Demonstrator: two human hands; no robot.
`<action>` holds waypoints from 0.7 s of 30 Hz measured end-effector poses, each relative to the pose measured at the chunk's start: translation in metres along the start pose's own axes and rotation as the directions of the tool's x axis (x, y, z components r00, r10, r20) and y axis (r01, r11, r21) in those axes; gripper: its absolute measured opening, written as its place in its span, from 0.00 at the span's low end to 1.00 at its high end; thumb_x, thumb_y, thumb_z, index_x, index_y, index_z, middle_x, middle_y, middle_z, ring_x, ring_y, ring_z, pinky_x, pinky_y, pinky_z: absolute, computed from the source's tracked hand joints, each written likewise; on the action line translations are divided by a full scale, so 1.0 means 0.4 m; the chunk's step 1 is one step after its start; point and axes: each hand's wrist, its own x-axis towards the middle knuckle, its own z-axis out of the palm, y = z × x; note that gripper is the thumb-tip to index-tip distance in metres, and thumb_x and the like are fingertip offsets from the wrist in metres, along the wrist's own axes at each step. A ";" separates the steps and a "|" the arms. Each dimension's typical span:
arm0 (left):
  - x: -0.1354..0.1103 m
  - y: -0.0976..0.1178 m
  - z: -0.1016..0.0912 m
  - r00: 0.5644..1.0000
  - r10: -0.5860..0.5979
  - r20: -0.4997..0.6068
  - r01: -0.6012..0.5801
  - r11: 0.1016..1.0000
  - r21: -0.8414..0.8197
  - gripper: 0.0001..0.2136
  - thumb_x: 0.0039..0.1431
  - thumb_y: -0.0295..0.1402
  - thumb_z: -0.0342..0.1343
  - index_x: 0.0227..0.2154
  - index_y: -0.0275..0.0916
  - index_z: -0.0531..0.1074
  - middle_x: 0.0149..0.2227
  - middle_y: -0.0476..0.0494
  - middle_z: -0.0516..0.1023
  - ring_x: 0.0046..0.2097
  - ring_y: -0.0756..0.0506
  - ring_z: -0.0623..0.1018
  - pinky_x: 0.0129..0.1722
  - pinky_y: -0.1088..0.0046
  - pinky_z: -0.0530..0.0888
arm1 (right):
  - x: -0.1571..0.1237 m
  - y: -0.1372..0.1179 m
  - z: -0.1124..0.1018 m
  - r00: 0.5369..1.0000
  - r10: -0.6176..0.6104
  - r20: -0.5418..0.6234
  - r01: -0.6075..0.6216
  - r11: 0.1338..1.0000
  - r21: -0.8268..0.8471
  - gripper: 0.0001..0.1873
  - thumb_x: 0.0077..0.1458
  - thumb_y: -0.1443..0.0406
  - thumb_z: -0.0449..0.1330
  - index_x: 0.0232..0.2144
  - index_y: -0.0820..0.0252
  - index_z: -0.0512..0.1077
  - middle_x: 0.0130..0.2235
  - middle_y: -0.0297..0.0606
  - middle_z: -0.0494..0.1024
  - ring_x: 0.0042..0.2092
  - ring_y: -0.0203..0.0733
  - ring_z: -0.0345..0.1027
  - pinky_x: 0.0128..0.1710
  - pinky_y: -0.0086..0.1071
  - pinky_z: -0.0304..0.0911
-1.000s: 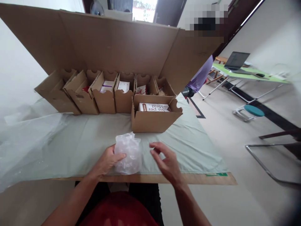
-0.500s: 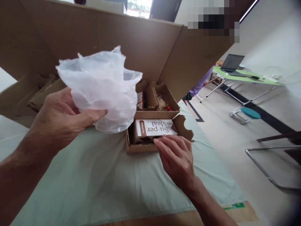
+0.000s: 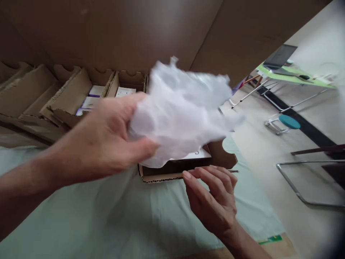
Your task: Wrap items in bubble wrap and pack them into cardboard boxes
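My left hand (image 3: 107, 138) is closed on a crumpled bundle of thin, whitish translucent plastic (image 3: 178, 113), thumb in front and fingers behind. The bundle is a little blurred and hangs over an open cardboard box (image 3: 161, 178). Inside that box lies a white printed carton (image 3: 203, 154), mostly hidden behind the plastic. My right hand (image 3: 212, 199) has its curled fingers over the box's near wall, gripping the rim at its right part.
Several open cardboard bins (image 3: 72, 91) stand in a row at the left, some with small white and purple boxes (image 3: 90, 102). A large cardboard panel (image 3: 113, 32) rises behind. Pale green cloth (image 3: 113, 216) covers the table. A teal stool (image 3: 289, 121) and a green table (image 3: 291, 77) stand right.
My left hand has moved right with the plastic bundle, which now covers most of the carton. My right hand stays at the box's near rim. The view has tilted down, showing more bins at left.
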 end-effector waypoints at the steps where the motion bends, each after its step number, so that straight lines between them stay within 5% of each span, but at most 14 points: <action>1: 0.007 0.007 0.013 0.996 0.048 0.077 -0.050 0.998 0.030 0.06 0.57 0.34 0.58 0.37 0.43 0.76 0.33 0.54 0.81 0.32 0.50 0.78 0.27 0.77 0.72 | 0.000 0.001 -0.002 1.000 0.008 0.008 -0.008 1.000 0.006 0.20 0.56 0.76 0.64 0.48 0.51 0.74 0.39 0.36 0.81 0.44 0.42 0.74 0.53 0.43 0.66; 6: 0.066 0.037 0.066 0.862 0.035 0.506 -0.212 0.931 0.297 0.05 0.50 0.29 0.57 0.31 0.41 0.71 0.30 0.48 0.78 0.29 0.48 0.74 0.26 0.74 0.64 | -0.008 0.015 -0.038 1.000 0.020 0.016 -0.021 0.999 0.030 0.21 0.55 0.77 0.64 0.48 0.51 0.72 0.42 0.37 0.81 0.47 0.45 0.75 0.54 0.47 0.66; 10: 0.112 0.042 0.087 0.755 -0.039 0.655 -0.261 0.898 0.354 0.06 0.49 0.29 0.56 0.32 0.41 0.72 0.29 0.47 0.77 0.29 0.46 0.73 0.26 0.72 0.62 | 0.028 0.042 -0.076 0.995 0.098 -0.018 -0.097 0.993 0.065 0.28 0.55 0.74 0.64 0.57 0.50 0.69 0.54 0.45 0.76 0.54 0.52 0.73 0.54 0.49 0.67; 13: 0.135 0.056 0.102 0.677 -0.067 0.733 -0.286 0.894 0.345 0.07 0.48 0.28 0.56 0.32 0.40 0.75 0.24 0.48 0.74 0.26 0.47 0.72 0.26 0.72 0.62 | 0.089 0.063 -0.087 0.983 0.085 0.162 -0.110 0.983 0.150 0.33 0.59 0.63 0.65 0.64 0.54 0.61 0.60 0.51 0.72 0.58 0.56 0.70 0.53 0.48 0.67; 17: 0.144 0.079 0.110 0.604 -0.166 0.779 -0.230 0.900 0.370 0.06 0.49 0.29 0.58 0.32 0.38 0.76 0.23 0.47 0.73 0.28 0.44 0.74 0.30 0.72 0.64 | 0.159 0.085 -0.079 0.846 0.044 0.531 -0.196 0.952 0.233 0.27 0.63 0.58 0.60 0.62 0.56 0.64 0.49 0.44 0.80 0.45 0.48 0.75 0.43 0.38 0.68; 21: 0.121 0.058 0.076 0.556 -0.185 0.810 -0.103 0.952 0.288 0.08 0.53 0.31 0.56 0.37 0.40 0.74 0.29 0.48 0.78 0.28 0.47 0.73 0.26 0.74 0.62 | 0.195 0.100 -0.075 0.700 0.098 0.708 -0.324 0.926 0.192 0.10 0.63 0.64 0.57 0.44 0.57 0.76 0.37 0.38 0.82 0.36 0.42 0.73 0.35 0.31 0.60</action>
